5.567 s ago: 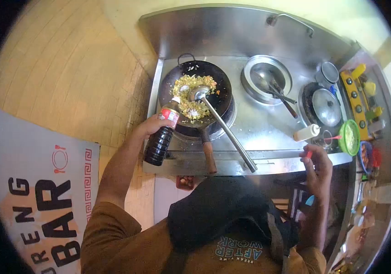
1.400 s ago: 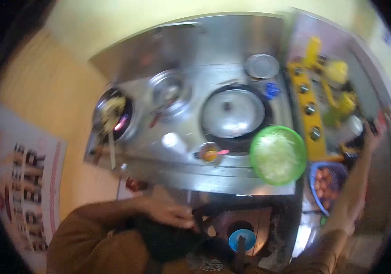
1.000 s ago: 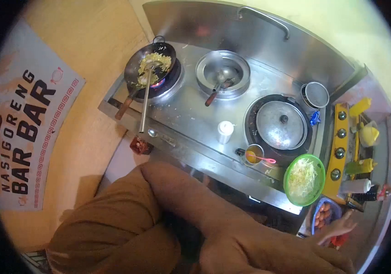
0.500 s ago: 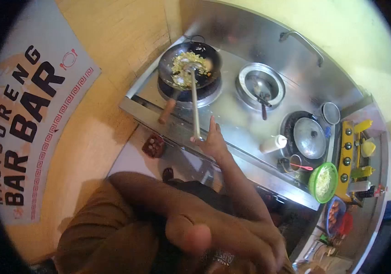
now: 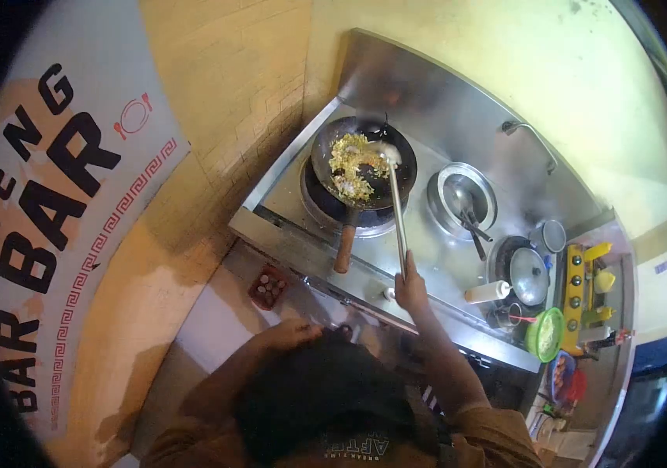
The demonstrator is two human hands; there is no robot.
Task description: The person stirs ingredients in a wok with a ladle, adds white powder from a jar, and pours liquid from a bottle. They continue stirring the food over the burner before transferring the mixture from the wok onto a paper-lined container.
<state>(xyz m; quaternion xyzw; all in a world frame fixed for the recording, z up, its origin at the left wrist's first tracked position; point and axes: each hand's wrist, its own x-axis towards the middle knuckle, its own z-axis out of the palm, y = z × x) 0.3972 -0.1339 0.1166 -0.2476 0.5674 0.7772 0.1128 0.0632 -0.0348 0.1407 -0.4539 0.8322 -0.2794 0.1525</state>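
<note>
Right hand, fingers clamped on a long silver metal ladle; left hand, seven o'clock, shadowed: fingers I can't read.

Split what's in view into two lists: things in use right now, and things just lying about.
In use:
- wok
- food inside it
- long-handled ladle, held in the right hand

Apparently just lying about:
- domed lid
- squeeze bottle
- green bowl
- metal pan with utensils
</note>
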